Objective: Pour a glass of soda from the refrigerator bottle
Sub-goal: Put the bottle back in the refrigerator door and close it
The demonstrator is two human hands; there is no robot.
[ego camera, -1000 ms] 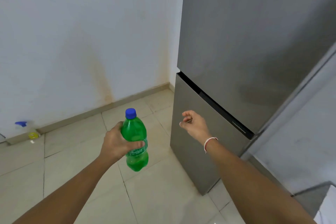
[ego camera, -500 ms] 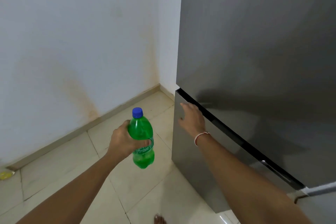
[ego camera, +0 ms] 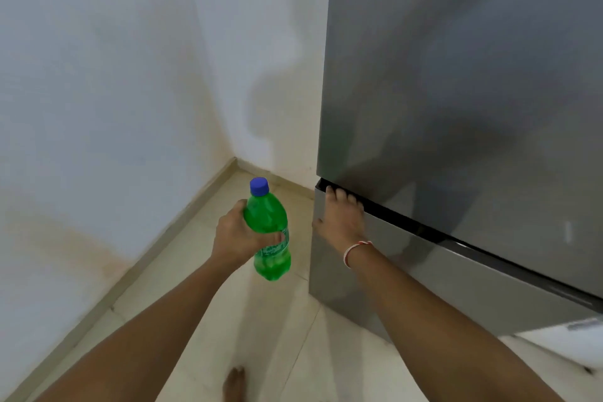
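The fingers [ego camera: 341, 195] of the right hand [ego camera: 339, 222] are hooked over the top edge of the lower refrigerator door [ego camera: 456, 274], their tips tucked into the dark gap [ego camera: 408, 222] just under the upper door [ego camera: 456, 75]; the palm lies flat against the door's face and the thumb points left past the door's corner. A red and white thread band [ego camera: 354, 250] circles that wrist. To the left of those fingers, apart from the refrigerator, the left hand [ego camera: 239, 235] is wrapped around the middle of a green soda bottle [ego camera: 269, 232], thumb across the label, gripping it upright above the floor. The bottle's blue cap [ego camera: 259, 186] is on. Below both hands lies a pale tiled floor [ego camera: 277, 336], where a bare foot [ego camera: 233, 383] shows at the bottom edge. A stained white wall [ego camera: 98, 91] stands to the left.
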